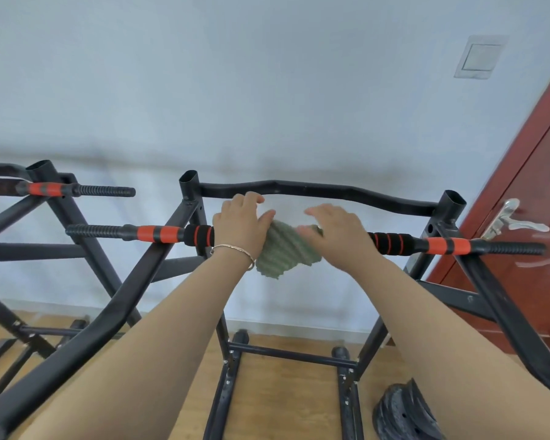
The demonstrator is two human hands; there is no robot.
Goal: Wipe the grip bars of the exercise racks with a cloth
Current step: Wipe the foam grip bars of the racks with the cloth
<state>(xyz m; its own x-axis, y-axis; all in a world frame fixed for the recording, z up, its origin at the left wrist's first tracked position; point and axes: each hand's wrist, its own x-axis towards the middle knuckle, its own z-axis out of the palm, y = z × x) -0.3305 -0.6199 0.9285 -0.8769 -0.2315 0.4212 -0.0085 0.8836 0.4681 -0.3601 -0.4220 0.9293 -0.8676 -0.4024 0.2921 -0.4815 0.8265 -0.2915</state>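
A black exercise rack stands before me, its front grip bar (159, 234) wrapped in black and orange foam. A green ribbed cloth (283, 250) is draped over the middle of that bar. My left hand (240, 222), with a thin bracelet at the wrist, rests on the cloth's left side, fingers fairly straight. On the cloth's right side my right hand (334, 228) presses down, fingers extended over the bar. Behind the hands runs the rack's wavy black top bar (346, 190). The bar section beneath the cloth is hidden.
A second rack with its own orange-banded grip bar (77, 189) stands at the left. A red-brown door (527, 192) with a metal handle (508, 220) is at the right. Dark weight plates (404, 411) lie on the wooden floor at lower right. A pale wall is behind.
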